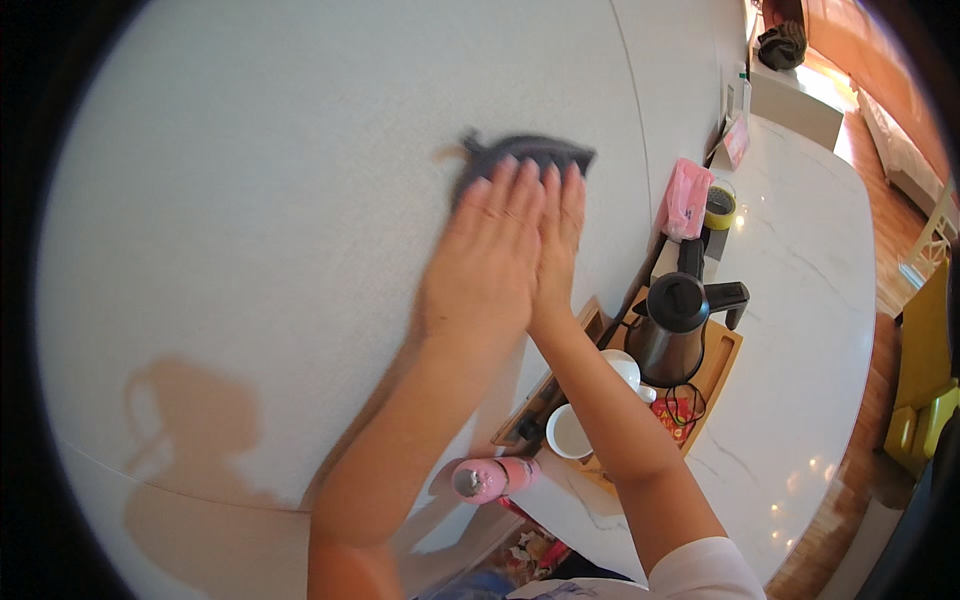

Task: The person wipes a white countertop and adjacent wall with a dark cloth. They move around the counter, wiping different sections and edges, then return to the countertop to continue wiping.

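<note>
A dark grey cloth (536, 148) lies flat against the pale, finely textured wall (285, 187). A small loop or tie sticks out at its left end, blurred. Both of my hands press on the cloth side by side, fingers stretched upward. My left hand (484, 251) covers much of its lower left part. Against it on the right is my right hand (559, 225), partly hidden behind the left one. What lies under the palms is out of sight. Shadows of my head and arms fall on the wall.
Along the wall stands a white marbled table (810, 300). On it are a wooden tray (724, 352) with an electric kettle (667, 330) and white cups (570, 431), a pink tissue pack (686, 199), a yellow tape roll (720, 208) and a pink bottle (491, 480). A yellow chair (922, 360) is beyond.
</note>
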`<action>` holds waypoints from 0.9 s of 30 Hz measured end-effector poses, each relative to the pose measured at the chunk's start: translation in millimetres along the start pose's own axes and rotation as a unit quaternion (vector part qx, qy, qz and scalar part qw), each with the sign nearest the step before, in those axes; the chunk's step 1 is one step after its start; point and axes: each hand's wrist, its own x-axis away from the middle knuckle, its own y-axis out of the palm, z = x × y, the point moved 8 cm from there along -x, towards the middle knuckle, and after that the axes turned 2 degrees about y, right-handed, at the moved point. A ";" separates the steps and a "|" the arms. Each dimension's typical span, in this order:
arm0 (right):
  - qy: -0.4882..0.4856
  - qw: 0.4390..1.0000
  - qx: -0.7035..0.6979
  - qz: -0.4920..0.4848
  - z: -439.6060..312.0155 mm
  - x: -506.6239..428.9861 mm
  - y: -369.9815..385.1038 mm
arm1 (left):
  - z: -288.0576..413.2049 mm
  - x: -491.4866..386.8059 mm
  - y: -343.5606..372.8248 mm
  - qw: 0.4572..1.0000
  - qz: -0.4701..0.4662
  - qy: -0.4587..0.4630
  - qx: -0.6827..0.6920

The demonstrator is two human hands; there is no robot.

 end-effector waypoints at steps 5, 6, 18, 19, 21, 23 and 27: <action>0.127 0.990 -0.019 -0.056 54.6 103.6 -12.5 | 69.6 48.6 60.6 0.990 -0.110 0.090 0.022; 0.133 0.988 -0.018 -0.078 50.0 124.0 -14.7 | 79.0 60.9 65.2 0.986 -0.131 0.100 0.038; 0.163 0.983 0.019 -0.078 79.7 122.0 -15.5 | 91.1 42.6 75.0 0.986 -0.098 0.132 0.017; 0.165 0.983 0.016 -0.082 79.5 121.5 -17.0 | 92.8 47.7 77.2 0.984 -0.119 0.132 0.021; 0.195 0.972 0.000 -0.134 79.2 148.5 -13.0 | 94.8 69.7 79.3 0.977 -0.166 0.128 0.028; 0.218 0.960 -0.021 -0.176 54.5 172.3 -11.6 | 91.4 96.7 67.8 0.973 -0.190 0.124 0.030; 0.203 0.944 -0.113 -0.236 -12.9 195.9 -6.3 | 64.1 147.9 28.8 0.978 -0.196 0.065 0.023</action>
